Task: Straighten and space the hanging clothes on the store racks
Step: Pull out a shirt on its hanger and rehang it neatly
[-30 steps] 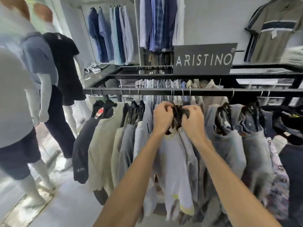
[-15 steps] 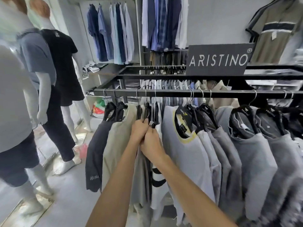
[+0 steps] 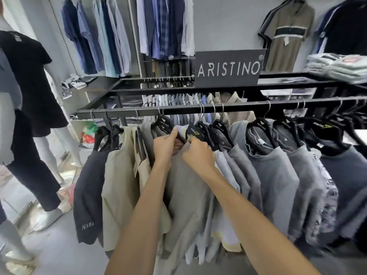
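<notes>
Hanging shirts on black plastic hangers point(image 3: 222, 128) fill a long black metal rail point(image 3: 248, 108) that runs across the middle of a clothing shop. From the rail's left end hang a dark navy shirt point(image 3: 87, 195), then beige shirts point(image 3: 119, 185), then a taupe shirt point(image 3: 188, 195) in the centre, then pale and grey shirts point(image 3: 274, 175) packed closely toward the right. The hangers on the left stand apart; those on the right crowd together.

The left hand point(image 3: 165, 142) is closed around the shoulder of a black hanger at the taupe shirt's neck, thumb on top. The right hand point(image 3: 197, 155) rests just beside it, fingers curled into the fabric at the same collar. Both bare forearms reach up from the bottom edge and cover the lower part of that shirt.

Behind the rail, a dark sign reading ARISTINO point(image 3: 229, 68) stands on a black upper shelf point(image 3: 158, 84). A second row of folded-close shirts point(image 3: 178, 100) shows through the gap below the shelf. On the pale grey back wall hang blue and white dress shirts point(image 3: 164, 26), and to the right an olive polo shirt with a dark chest stripe point(image 3: 288, 32). A stack of folded clothes point(image 3: 337, 66) sits on the shelf at far right.

At the left, a white mannequin in a black T-shirt and dark trousers point(image 3: 29, 86) stands on the light grey floor point(image 3: 51, 251). A colourful bag point(image 3: 88, 133) lies on the floor beyond the rail's left end.
</notes>
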